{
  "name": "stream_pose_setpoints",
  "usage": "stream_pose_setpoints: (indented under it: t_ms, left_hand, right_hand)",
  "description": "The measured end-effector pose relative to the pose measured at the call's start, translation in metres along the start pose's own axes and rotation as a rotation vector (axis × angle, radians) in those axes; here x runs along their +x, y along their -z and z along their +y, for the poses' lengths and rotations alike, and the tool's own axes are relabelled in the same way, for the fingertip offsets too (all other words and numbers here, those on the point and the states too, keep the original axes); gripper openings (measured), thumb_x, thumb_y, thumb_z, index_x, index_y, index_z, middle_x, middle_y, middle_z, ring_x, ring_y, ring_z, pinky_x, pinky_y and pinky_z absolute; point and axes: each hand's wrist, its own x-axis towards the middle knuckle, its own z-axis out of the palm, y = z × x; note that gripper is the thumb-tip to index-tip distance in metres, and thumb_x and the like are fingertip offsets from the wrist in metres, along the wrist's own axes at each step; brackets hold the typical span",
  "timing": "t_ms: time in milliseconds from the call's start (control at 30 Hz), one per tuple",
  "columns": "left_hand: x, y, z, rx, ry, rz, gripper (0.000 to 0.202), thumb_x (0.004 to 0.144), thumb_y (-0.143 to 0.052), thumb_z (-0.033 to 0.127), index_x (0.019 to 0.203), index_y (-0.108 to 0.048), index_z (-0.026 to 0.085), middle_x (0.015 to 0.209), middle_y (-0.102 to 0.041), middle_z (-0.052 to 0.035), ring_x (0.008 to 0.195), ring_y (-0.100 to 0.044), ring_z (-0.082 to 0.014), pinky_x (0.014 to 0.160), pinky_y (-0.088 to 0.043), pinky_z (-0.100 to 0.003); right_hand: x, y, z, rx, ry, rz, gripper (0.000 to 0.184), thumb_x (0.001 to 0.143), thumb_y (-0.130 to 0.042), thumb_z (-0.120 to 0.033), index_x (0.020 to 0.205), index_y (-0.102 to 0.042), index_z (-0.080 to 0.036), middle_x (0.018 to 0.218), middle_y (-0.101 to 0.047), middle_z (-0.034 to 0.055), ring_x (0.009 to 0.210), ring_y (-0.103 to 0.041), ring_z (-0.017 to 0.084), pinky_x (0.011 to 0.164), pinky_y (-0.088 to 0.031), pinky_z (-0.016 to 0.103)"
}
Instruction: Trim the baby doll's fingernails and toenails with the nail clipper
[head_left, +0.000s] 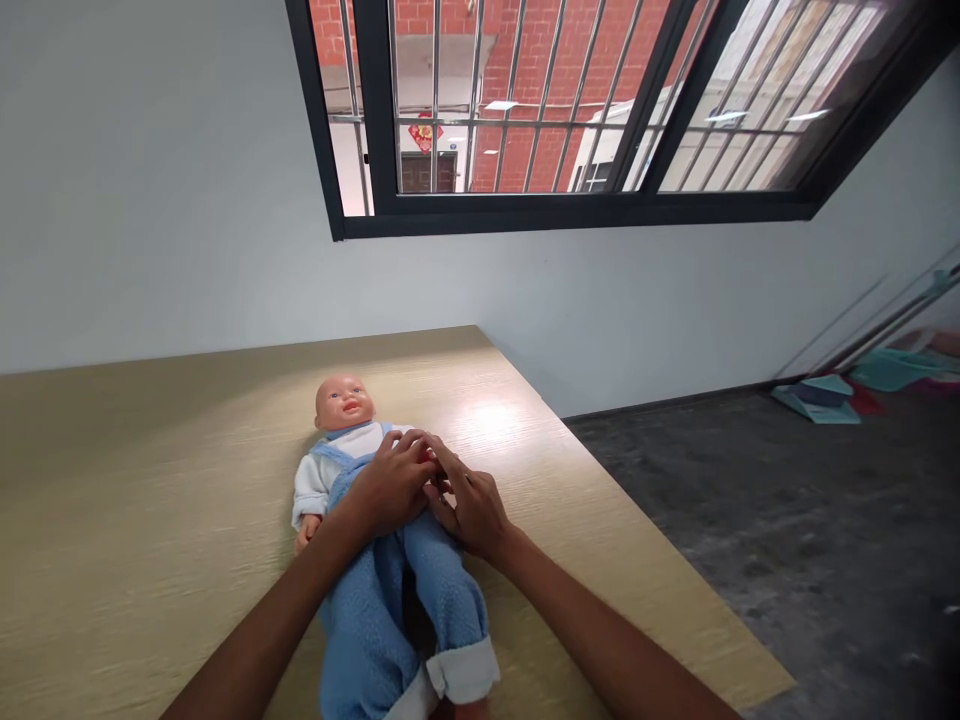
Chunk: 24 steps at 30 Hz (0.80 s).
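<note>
A baby doll [367, 580] lies on its back on the wooden table [150, 480], head toward the wall. It wears blue overalls with turned-up pale cuffs and a white top. My left hand [397, 480] rests across its chest, fingers bent down at the arm on the right side of the picture. From the right, my right hand [471, 505] meets it there, its fingers curled over the same arm. A small reddish patch shows between the fingers. Both hands cover most of that sleeve and the doll's hand, so the exact grip is hidden.
The table's right edge drops to a dark floor [750, 500]. Behind the table is a pale wall [187, 200] with a black-framed, barred window [510, 205]. Teal dustpans [817, 400] and long handles are against the wall at the far right.
</note>
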Motion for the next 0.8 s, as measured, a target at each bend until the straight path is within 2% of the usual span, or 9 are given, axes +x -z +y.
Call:
stream_pose_setpoints:
  t_ms: [100,200,267,300,367,467,567,667,800]
  left_hand:
    - [0.001,-0.002,-0.002,-0.015,-0.039,0.029,0.023,0.095,-0.056,0.021,0.116,-0.065,0.021,0.125,-0.062,-0.0089,0.125,-0.048,-0.0291,0.105,-0.037,-0.051]
    - [0.001,0.0,-0.003,-0.049,-0.006,0.044,0.028,0.099,-0.049,0.022,0.124,-0.061,0.024,0.129,-0.06,-0.0072,0.121,-0.05,-0.0265,0.102,-0.04,-0.048]
    - [0.002,0.001,-0.003,-0.064,0.031,0.035,0.031,0.099,-0.047,0.02,0.127,-0.059,0.024,0.128,-0.061,-0.0073,0.117,-0.053,-0.0253,0.1,-0.042,-0.046]
    - [0.002,0.002,-0.002,-0.067,0.045,0.03,0.031,0.098,-0.047,0.019,0.127,-0.059,0.024,0.126,-0.061,-0.0075,0.115,-0.054,-0.0251,0.099,-0.043,-0.046]
    - [0.003,0.003,-0.001,-0.061,0.058,0.025,0.031,0.097,-0.047,0.016,0.125,-0.06,0.023,0.125,-0.063,-0.0075,0.114,-0.054,-0.0252,0.099,-0.043,-0.046]
    - [0.004,0.002,0.0,-0.052,0.055,0.027,0.031,0.097,-0.047,0.015,0.124,-0.06,0.023,0.125,-0.064,-0.0067,0.114,-0.055,-0.0253,0.097,-0.044,-0.046]
    - [0.004,0.002,0.0,-0.051,0.043,0.012,0.03,0.098,-0.049,0.017,0.125,-0.061,0.026,0.121,-0.064,-0.0056,0.112,-0.056,-0.0254,0.095,-0.045,-0.046]
    - [0.004,0.003,0.001,-0.07,0.07,0.024,0.036,0.097,-0.053,0.022,0.133,-0.054,0.026,0.123,-0.063,-0.0068,0.114,-0.055,-0.0261,0.097,-0.045,-0.047]
    - [0.003,0.002,-0.001,-0.123,0.147,0.044,0.051,0.09,-0.062,0.023,0.138,-0.048,0.019,0.122,-0.062,-0.0091,0.113,-0.055,-0.0259,0.098,-0.047,-0.044]
  right_hand:
    - [0.001,0.004,-0.001,0.05,-0.009,0.057,0.055,0.103,-0.043,-0.031,0.154,-0.025,-0.019,0.132,-0.062,0.0134,0.085,-0.072,0.016,0.067,-0.06,0.027]
    - [0.003,0.009,0.001,0.06,-0.113,0.192,0.049,0.1,-0.05,-0.043,0.139,-0.039,-0.016,0.119,-0.066,0.0133,0.068,-0.068,0.014,0.061,-0.056,0.027]
    - [0.004,0.012,0.003,0.021,-0.208,0.219,0.044,0.096,-0.054,-0.055,0.113,-0.053,-0.015,0.089,-0.069,0.006,0.054,-0.06,0.012,0.052,-0.048,0.025]
    - [0.005,0.013,0.004,-0.012,-0.242,0.208,0.044,0.093,-0.055,-0.061,0.097,-0.055,-0.017,0.073,-0.064,0.0016,0.049,-0.055,0.011,0.048,-0.042,0.024]
    - [0.007,0.014,0.005,-0.08,-0.27,0.173,0.053,0.091,-0.054,-0.068,0.072,-0.049,-0.019,0.056,-0.05,-0.0029,0.044,-0.045,0.01,0.046,-0.032,0.024]
    - [0.008,0.013,0.004,-0.125,-0.259,0.172,0.055,0.093,-0.052,-0.063,0.061,-0.043,-0.019,0.051,-0.045,-0.0032,0.044,-0.039,0.009,0.048,-0.027,0.024]
    - [0.008,0.011,0.001,-0.131,-0.233,0.211,0.045,0.092,-0.054,-0.047,0.061,-0.041,-0.019,0.05,-0.041,-0.0044,0.043,-0.036,0.008,0.047,-0.025,0.024]
    - [0.005,0.01,0.003,-0.12,-0.171,0.252,0.038,0.09,-0.054,-0.036,0.061,-0.036,-0.02,0.049,-0.039,-0.0051,0.042,-0.034,0.008,0.047,-0.025,0.024]
    - [0.0,0.007,0.008,-0.105,-0.029,0.23,0.034,0.088,-0.053,-0.036,0.062,-0.036,-0.021,0.05,-0.041,-0.0044,0.045,-0.039,0.01,0.049,-0.029,0.026]
